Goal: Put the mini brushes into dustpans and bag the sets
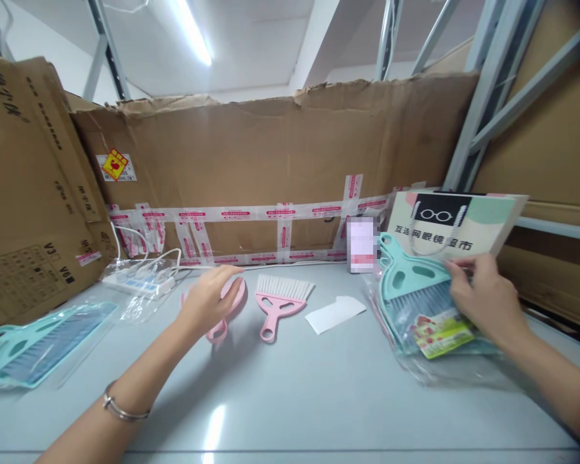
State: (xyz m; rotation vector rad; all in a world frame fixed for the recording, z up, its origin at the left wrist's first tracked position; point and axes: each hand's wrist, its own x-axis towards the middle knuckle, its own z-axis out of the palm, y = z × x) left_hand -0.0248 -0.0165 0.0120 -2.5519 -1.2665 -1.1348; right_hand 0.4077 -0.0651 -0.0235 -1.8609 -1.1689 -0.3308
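Note:
My left hand (207, 298) reaches over a pink dustpan (240, 301) and covers much of it. Its fingers are stretched out, with the thumb apart from them; whether they touch the pan is hard to see. Beside it lies a pink brush (280, 306) with white bristles, handle towards me. At the right, my right hand (488, 296) pinches the upper edge of a bagged teal dustpan and brush set (413, 274). A bright green and red label (444, 335) shows on that set. Plastic wrap beneath it looks like more bagged sets.
Another bagged teal set (43, 348) lies far left, near a plastic-covered power strip (140, 280). A white paper (336, 314) rests right of the pink brush. Behind stand a phone-like screen (362, 245), a paper bag (488, 222) and a taped cardboard wall (270, 154).

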